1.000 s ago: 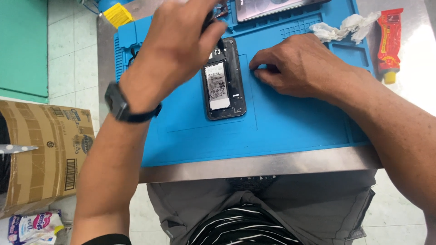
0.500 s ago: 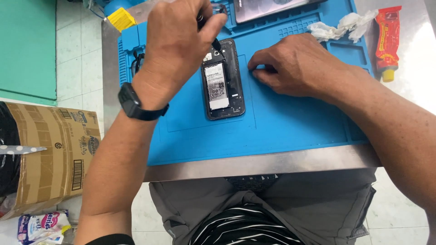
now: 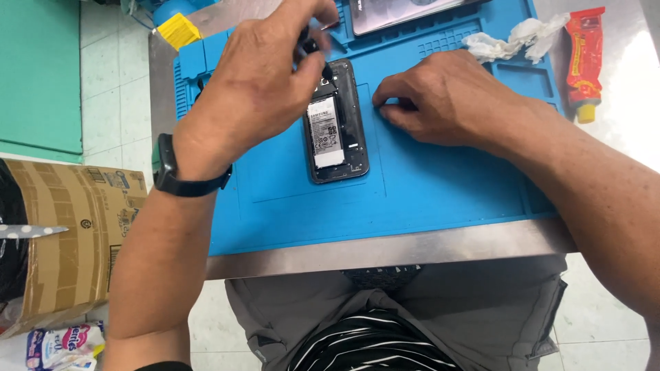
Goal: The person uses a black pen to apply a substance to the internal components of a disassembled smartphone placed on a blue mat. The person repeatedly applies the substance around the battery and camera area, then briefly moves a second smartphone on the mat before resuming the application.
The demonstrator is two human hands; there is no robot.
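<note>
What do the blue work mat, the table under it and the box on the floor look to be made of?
Blue mat: likely silicone or rubber; matte, with moulded compartments and ridges. Table: probably stainless steel; a brushed grey sheen shows along its bare front edge. Box: corrugated cardboard, dull brown, with creased flaps. The left hand holds a dark tool over the opened phone.

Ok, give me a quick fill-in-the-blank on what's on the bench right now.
1. The opened phone lies on a ____ work mat.
2. The left hand holds a dark tool over the phone's ____ end.
3. The right hand rests on the mat to the ____ of the phone.
4. The red tube lies on the ____ table.

Missing words: blue; top; right; metal
</note>
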